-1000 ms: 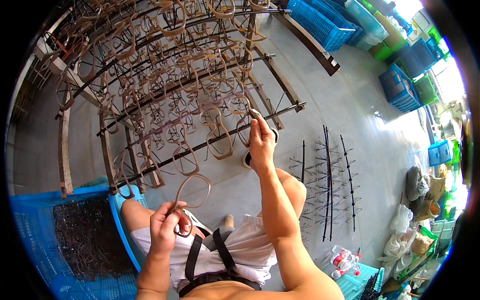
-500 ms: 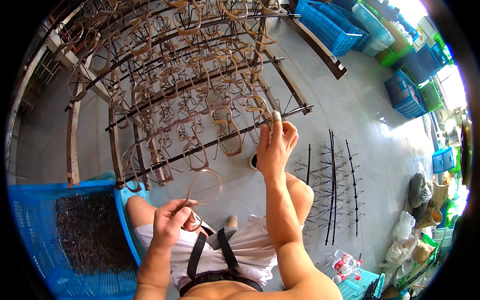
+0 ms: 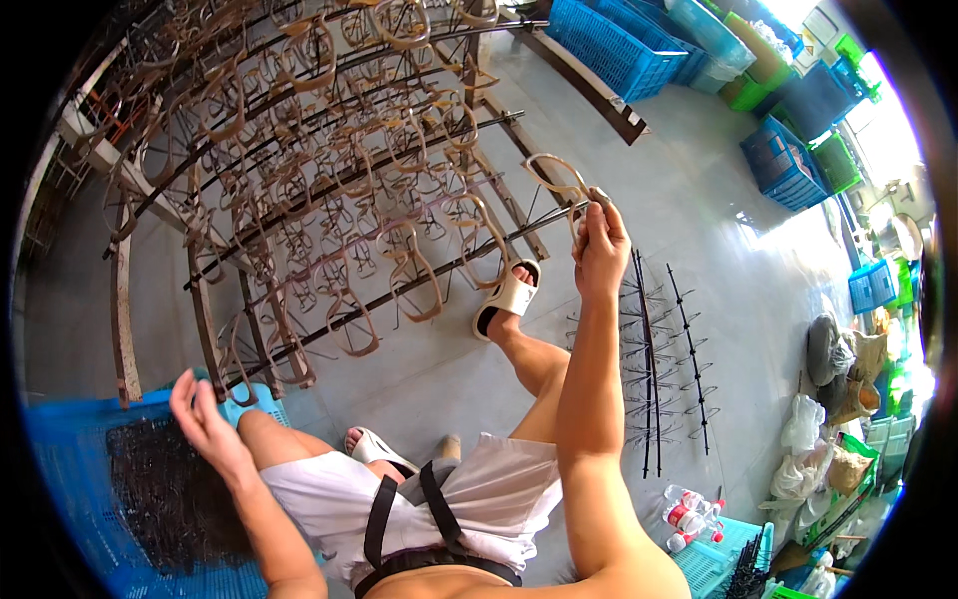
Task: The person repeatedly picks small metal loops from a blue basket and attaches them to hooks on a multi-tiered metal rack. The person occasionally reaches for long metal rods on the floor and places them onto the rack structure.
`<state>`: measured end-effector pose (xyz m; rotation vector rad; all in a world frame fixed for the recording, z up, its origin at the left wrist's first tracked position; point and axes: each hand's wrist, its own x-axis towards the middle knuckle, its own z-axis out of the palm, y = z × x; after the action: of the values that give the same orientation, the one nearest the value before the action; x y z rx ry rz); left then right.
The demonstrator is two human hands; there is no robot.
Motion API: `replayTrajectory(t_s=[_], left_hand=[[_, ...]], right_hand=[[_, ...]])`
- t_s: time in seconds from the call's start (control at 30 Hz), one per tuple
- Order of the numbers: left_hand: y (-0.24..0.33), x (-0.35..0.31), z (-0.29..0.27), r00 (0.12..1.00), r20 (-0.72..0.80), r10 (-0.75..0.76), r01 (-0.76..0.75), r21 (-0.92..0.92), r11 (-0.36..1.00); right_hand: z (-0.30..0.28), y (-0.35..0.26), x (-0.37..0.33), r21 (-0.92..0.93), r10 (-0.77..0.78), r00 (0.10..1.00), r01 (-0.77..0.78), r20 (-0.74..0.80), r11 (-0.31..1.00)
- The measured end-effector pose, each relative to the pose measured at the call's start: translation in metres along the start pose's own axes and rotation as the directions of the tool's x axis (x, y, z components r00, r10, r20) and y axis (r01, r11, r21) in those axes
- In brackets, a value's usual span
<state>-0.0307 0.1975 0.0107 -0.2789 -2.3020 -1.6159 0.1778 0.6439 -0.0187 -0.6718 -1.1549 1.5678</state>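
My right hand [image 3: 601,245] is closed on a brown eyeglass frame [image 3: 552,158], pinching it at the right end of the rack's nearest rod [image 3: 529,231]. Whether the frame touches the rod there cannot be made out. More brown eyeglass frames [image 3: 411,285] hang along that rod and the rods behind it. My left hand [image 3: 208,424] holds nothing; its fingers stretch out above the blue basket [image 3: 75,407] at the lower left. Inside the basket lies a dense heap of thin dark pieces [image 3: 165,489], too tangled to tell apart.
On the floor right of my arm lie dark rods with thin side wires [image 3: 651,379]. Plastic bottles [image 3: 689,517] sit near a teal crate [image 3: 723,559] at the lower right. Blue crates [image 3: 624,55] and bags [image 3: 803,424] line the right side. Wooden posts [image 3: 122,299] support the rack.
My left hand has let go of its eyeglass frame and swung left over the basket. My right hand, earlier empty-looking beside the rod's end, now grips an eyeglass frame there. The view has shifted slightly.
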Motion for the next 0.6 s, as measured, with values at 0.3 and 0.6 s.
replayTrajectory(t_s=[0.3, 0.6], left_hand=[[-0.05, 0.004, -0.005, 0.819, 0.312, -0.482, 0.574, -0.408, 0.71], [-0.061, 0.01, -0.003, 0.768, 0.317, -0.556, 0.64, -0.406, 0.652]], right_hand=[[0.013, 0.05, 0.004, 0.029, 0.197, 0.976, -0.195, -0.091, 0.98], [0.021, 0.05, 0.002, 0.197, 0.25, 0.952, -0.214, -0.176, 0.957]])
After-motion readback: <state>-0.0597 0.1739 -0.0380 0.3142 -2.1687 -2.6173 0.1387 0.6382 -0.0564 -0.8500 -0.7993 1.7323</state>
